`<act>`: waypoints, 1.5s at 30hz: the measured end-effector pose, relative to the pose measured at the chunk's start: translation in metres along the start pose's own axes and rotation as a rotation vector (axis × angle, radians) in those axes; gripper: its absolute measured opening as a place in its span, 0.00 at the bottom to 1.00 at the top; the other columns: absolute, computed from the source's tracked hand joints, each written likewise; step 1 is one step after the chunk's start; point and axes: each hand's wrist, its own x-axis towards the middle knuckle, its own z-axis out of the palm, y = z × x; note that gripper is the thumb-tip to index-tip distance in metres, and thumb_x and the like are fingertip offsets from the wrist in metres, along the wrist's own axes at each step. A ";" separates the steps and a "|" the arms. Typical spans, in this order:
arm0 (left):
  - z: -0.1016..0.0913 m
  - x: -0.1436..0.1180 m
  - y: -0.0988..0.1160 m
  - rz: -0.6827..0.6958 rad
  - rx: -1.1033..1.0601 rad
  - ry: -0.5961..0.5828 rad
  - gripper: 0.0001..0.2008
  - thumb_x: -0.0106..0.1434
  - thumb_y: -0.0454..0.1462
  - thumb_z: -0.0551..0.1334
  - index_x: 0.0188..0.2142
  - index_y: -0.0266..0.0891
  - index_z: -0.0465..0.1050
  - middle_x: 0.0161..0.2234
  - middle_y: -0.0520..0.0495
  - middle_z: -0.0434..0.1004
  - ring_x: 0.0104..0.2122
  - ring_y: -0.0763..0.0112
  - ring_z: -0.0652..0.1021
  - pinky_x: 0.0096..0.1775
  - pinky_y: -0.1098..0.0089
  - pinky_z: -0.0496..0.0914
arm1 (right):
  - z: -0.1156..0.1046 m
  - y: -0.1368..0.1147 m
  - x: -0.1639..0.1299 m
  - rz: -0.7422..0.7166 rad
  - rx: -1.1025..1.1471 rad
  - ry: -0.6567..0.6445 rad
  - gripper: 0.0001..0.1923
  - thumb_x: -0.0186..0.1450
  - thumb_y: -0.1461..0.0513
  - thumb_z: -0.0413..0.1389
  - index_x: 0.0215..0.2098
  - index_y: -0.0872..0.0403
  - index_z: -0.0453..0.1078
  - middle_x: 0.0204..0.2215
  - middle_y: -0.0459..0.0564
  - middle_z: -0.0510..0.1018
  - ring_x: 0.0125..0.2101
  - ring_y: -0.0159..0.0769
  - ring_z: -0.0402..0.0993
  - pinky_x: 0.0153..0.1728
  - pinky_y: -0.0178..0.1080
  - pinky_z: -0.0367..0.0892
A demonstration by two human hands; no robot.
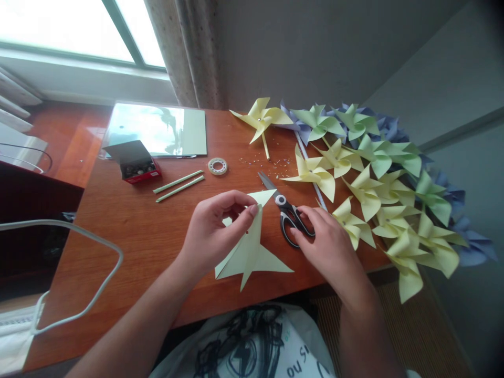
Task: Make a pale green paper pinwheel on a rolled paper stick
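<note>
A pale yellow-green paper shape with pointed flaps lies near the front edge of the table, below the left hand, whose thumb and forefinger pinch one raised tip. Just right of it, black-and-grey metal scissors lie with blades pointing away; the right hand curves over their handles, though whether it grips them I cannot tell. The table is a glossy reddish-brown wooden top. Further back sit a ring of tape, two thin pale-green paper sticks, an open red cardboard box and a shiny clear-covered folder. Pale specks dot the wood beside yellow, green and violet paper pinwheels massed along the right side. A white cable bends across the left. Behind are a bright window, a beige curtain and a plain grey wall.
</note>
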 end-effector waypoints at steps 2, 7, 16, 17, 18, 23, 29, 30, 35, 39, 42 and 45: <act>0.000 0.000 0.000 0.004 -0.005 0.004 0.05 0.63 0.38 0.68 0.33 0.38 0.79 0.27 0.49 0.77 0.27 0.72 0.74 0.29 0.72 0.68 | 0.008 0.003 -0.002 0.005 -0.037 -0.033 0.20 0.64 0.63 0.60 0.54 0.57 0.71 0.45 0.58 0.79 0.45 0.53 0.77 0.48 0.53 0.73; 0.001 0.001 0.002 -0.007 0.005 0.006 0.06 0.62 0.38 0.68 0.33 0.37 0.78 0.25 0.50 0.75 0.26 0.73 0.72 0.28 0.73 0.66 | 0.021 0.001 0.004 0.048 -0.070 -0.006 0.23 0.63 0.63 0.61 0.57 0.59 0.70 0.44 0.60 0.79 0.45 0.55 0.77 0.48 0.55 0.74; 0.000 0.002 0.002 0.002 0.009 0.028 0.06 0.63 0.38 0.68 0.33 0.37 0.78 0.25 0.51 0.75 0.25 0.74 0.72 0.28 0.73 0.66 | 0.013 0.004 -0.002 0.159 0.527 0.079 0.21 0.62 0.61 0.61 0.54 0.53 0.72 0.43 0.54 0.77 0.39 0.42 0.80 0.43 0.47 0.78; -0.001 0.002 0.002 0.007 0.010 0.028 0.06 0.63 0.38 0.68 0.33 0.37 0.78 0.25 0.51 0.75 0.26 0.74 0.72 0.28 0.73 0.66 | 0.012 0.005 -0.003 0.169 0.674 0.071 0.23 0.63 0.60 0.62 0.56 0.52 0.72 0.44 0.53 0.76 0.39 0.40 0.79 0.43 0.45 0.79; -0.001 0.002 0.002 0.012 0.013 0.026 0.06 0.63 0.38 0.68 0.33 0.37 0.78 0.25 0.50 0.75 0.26 0.74 0.72 0.28 0.73 0.66 | 0.011 0.006 -0.004 0.166 0.798 0.065 0.24 0.63 0.60 0.63 0.57 0.50 0.71 0.44 0.52 0.75 0.40 0.39 0.79 0.43 0.43 0.79; 0.000 0.002 0.001 0.047 0.056 0.019 0.06 0.64 0.38 0.67 0.33 0.37 0.78 0.28 0.49 0.77 0.27 0.72 0.73 0.30 0.72 0.68 | 0.005 0.006 -0.006 0.050 0.946 0.000 0.27 0.60 0.59 0.67 0.57 0.41 0.72 0.41 0.47 0.71 0.36 0.35 0.74 0.37 0.39 0.77; -0.001 0.001 -0.003 0.089 0.079 0.017 0.05 0.64 0.38 0.66 0.35 0.38 0.78 0.28 0.48 0.77 0.28 0.70 0.76 0.32 0.69 0.70 | -0.009 -0.005 -0.005 -0.055 0.718 -0.073 0.31 0.58 0.60 0.69 0.59 0.43 0.71 0.47 0.49 0.72 0.41 0.39 0.75 0.46 0.42 0.75; -0.001 0.001 -0.003 0.097 0.081 0.017 0.05 0.64 0.38 0.66 0.35 0.38 0.78 0.28 0.48 0.76 0.29 0.69 0.76 0.32 0.69 0.71 | -0.011 -0.007 -0.005 -0.064 0.681 -0.070 0.31 0.58 0.60 0.69 0.59 0.44 0.71 0.47 0.49 0.72 0.41 0.38 0.75 0.45 0.41 0.75; -0.001 0.001 -0.001 0.158 0.090 -0.008 0.05 0.66 0.35 0.64 0.37 0.39 0.79 0.31 0.47 0.78 0.31 0.67 0.78 0.34 0.67 0.72 | -0.019 -0.011 -0.005 -0.116 0.549 -0.029 0.29 0.60 0.63 0.67 0.60 0.46 0.71 0.46 0.48 0.73 0.39 0.36 0.75 0.43 0.38 0.75; 0.000 0.000 -0.001 0.188 0.094 -0.001 0.04 0.65 0.33 0.64 0.37 0.39 0.79 0.33 0.46 0.80 0.32 0.66 0.79 0.34 0.68 0.73 | -0.021 -0.009 -0.006 -0.137 0.511 -0.024 0.30 0.60 0.65 0.67 0.60 0.46 0.70 0.46 0.48 0.73 0.41 0.36 0.75 0.44 0.38 0.74; 0.000 0.001 -0.001 0.195 0.107 -0.003 0.04 0.65 0.33 0.64 0.37 0.39 0.79 0.33 0.46 0.80 0.32 0.67 0.79 0.34 0.68 0.73 | -0.022 -0.008 -0.006 -0.138 0.497 -0.024 0.29 0.60 0.65 0.66 0.59 0.46 0.70 0.46 0.49 0.73 0.42 0.37 0.75 0.45 0.39 0.74; 0.000 0.001 0.000 0.189 0.122 -0.011 0.04 0.65 0.33 0.63 0.36 0.39 0.78 0.33 0.46 0.81 0.32 0.66 0.79 0.35 0.68 0.73 | -0.022 -0.009 -0.005 -0.141 0.480 -0.018 0.29 0.61 0.64 0.66 0.60 0.46 0.70 0.46 0.49 0.73 0.43 0.39 0.75 0.46 0.41 0.75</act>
